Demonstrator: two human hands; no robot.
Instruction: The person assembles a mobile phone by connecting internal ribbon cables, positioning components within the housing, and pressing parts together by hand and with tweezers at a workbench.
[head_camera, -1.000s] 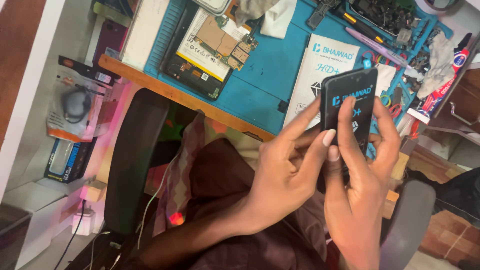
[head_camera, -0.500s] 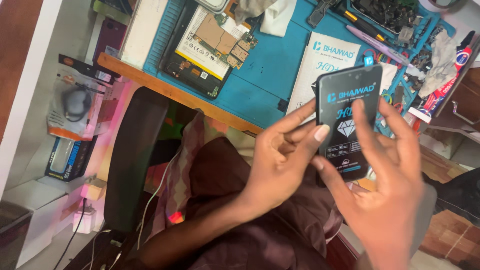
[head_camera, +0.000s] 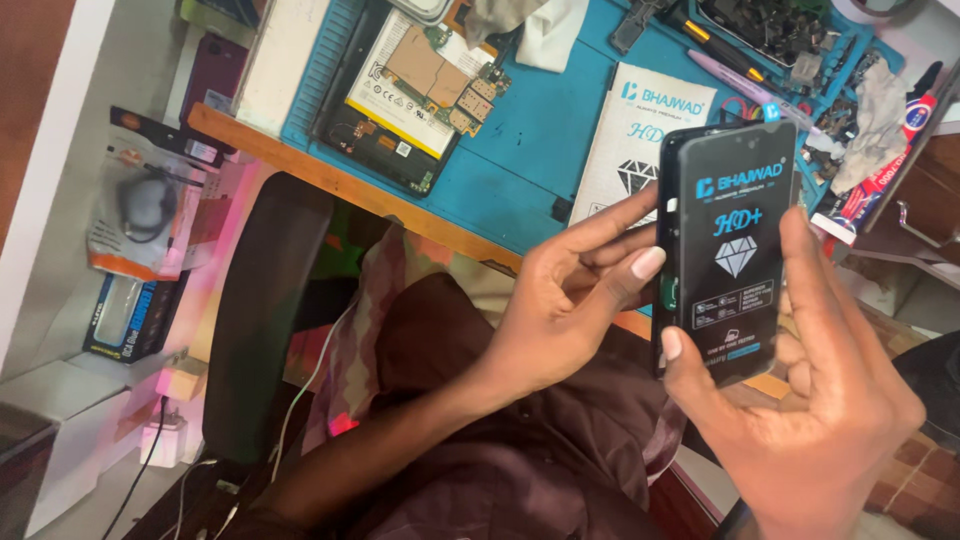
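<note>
— What's on your feed, starting at the left?

— I see packaged accessories on a white shelf (head_camera: 60, 330), then the dark chair back (head_camera: 265, 320). Above it, on the blue work mat (head_camera: 520, 130) covering the tabletop, lies an opened tablet with its gold-coloured battery and circuit boards exposed (head_camera: 405, 90).

— And the hands?

— My left hand (head_camera: 560, 300) comes next. Its grip is narrow: the thumb tip presses the left edge of the black phone display panel with a printed protective film (head_camera: 728, 250), fingers reaching behind it. The panel stands upright in the air above the lap, in front of the tabletop's edge.

— Further right?

— Behind the panel a white printed packaging sleeve (head_camera: 630, 130) lies on the mat. My right hand (head_camera: 820, 400) cups the panel from below and the right, thumb on its lower left corner, a finger along its right edge. Small tools and a red-and-white glue tube (head_camera: 890, 150) sit at the far right.
</note>
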